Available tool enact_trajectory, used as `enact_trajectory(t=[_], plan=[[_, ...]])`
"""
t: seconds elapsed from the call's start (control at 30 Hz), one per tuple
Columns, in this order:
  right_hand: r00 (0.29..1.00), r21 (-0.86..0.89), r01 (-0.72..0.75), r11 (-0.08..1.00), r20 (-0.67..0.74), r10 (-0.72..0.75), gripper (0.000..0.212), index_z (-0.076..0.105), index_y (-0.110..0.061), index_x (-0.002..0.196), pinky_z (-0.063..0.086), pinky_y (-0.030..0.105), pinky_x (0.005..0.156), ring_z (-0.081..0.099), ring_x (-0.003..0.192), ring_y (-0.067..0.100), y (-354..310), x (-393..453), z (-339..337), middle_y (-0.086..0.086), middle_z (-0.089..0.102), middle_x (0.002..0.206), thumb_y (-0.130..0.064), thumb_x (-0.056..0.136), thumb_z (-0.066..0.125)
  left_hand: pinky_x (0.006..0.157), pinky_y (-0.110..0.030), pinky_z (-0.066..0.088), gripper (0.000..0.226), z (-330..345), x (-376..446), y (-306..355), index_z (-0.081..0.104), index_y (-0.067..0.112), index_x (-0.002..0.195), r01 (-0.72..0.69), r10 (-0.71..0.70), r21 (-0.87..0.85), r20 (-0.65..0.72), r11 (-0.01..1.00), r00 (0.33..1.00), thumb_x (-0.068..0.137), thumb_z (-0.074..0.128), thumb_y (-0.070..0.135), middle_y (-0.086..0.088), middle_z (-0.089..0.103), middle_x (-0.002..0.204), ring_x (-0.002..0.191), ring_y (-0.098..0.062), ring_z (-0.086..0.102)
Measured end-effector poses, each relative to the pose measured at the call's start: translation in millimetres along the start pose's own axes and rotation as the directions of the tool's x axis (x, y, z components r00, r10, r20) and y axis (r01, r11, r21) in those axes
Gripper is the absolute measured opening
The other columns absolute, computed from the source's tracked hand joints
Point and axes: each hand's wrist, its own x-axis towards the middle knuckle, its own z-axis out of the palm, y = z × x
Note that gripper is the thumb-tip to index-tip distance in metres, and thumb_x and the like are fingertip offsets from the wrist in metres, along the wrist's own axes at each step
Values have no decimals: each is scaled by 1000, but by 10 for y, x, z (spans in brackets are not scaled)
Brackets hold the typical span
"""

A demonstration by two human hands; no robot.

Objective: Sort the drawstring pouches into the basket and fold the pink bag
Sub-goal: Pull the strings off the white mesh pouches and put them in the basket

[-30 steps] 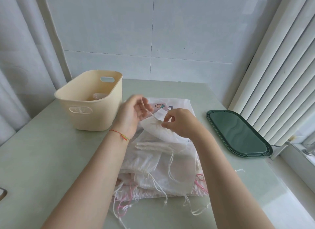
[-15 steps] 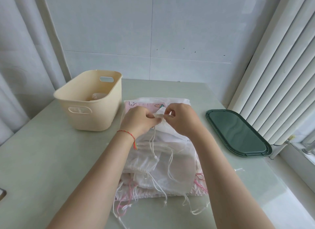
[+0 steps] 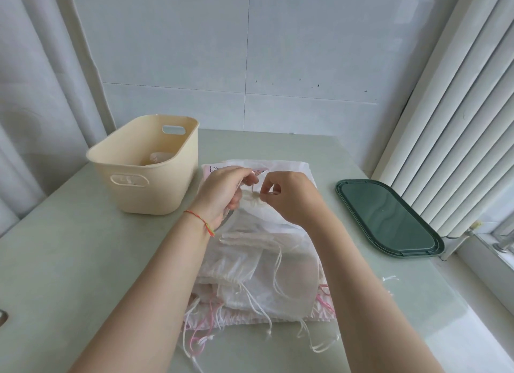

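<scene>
1. Top pouch [image 3: 250, 206], white sheer, gathered at its neck, held above the pile [image 3: 267, 264] mid-table.
2. Left hand [image 3: 222, 193] fingers curled, pinching the cord [image 3: 251, 188] up from the pouch neck.
3. Right hand [image 3: 289, 196] fingers curled, thumb and forefinger pinching the gathered neck just beside the left hand.
4. Pile: several white drawstring pouches stacked, loose cords trailing off the near edge, some pink cords mixed in.
5. Pink bag [image 3: 215, 169] lies flat under the pile; far edge shows small cartoon prints, no legible writing.
6. Basket [image 3: 155, 183], cream plastic, handle cut-outs, stands left of the pile, near but apart; something pale inside, cannot tell what.
7. Green tray [image 3: 386, 219], empty-faced, oblong, right of the pile, well apart.
8. Table [image 3: 69, 261] pale green; red string bracelet [image 3: 199, 219] on left wrist.
9. No brands or labels readable anywhere.
</scene>
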Motion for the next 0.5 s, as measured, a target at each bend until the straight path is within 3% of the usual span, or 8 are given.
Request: enact_trajectory(t=[0.1,0.23,0.4,0.5], plan=[[1000,31,-3,1000,25,2,5,71,-22,87,44,31,68,47,68,10,-49,-5,-7,-14,49,68,-22,88,66,40,-18,17,26,17,-30,7,68,11,75,-23,22,7,51,1000,998,95,51,12,-4,68,83,37,-11,26],[998,22,10,1000,56,-11,16,74,-16,99,44,26,76,54,83,13,-61,-14,-39,-4,61,89,-17,93,59,36,-16,20,22,2,5,-100,71,5,95,-96,96,89,10,991,995,99,52,14,-3,59,71,35,-8,25],[999,-121,10,993,46,-5,21,72,-4,94,47,38,81,59,92,29,-11,5,-67,11,60,101,-14,95,54,45,-14,29,26,14,3,-161,70,12,67,-162,188,321,-51,933,981,90,68,24,13,47,44,37,-2,35],[997,-69,-13,998,74,19,21,70,-13,93,43,32,85,54,98,23,25,5,-66,6,53,106,-28,96,56,61,-25,35,24,27,41,-177,76,9,81,-158,169,430,14,889,986,91,63,26,3,53,61,58,-10,44]])
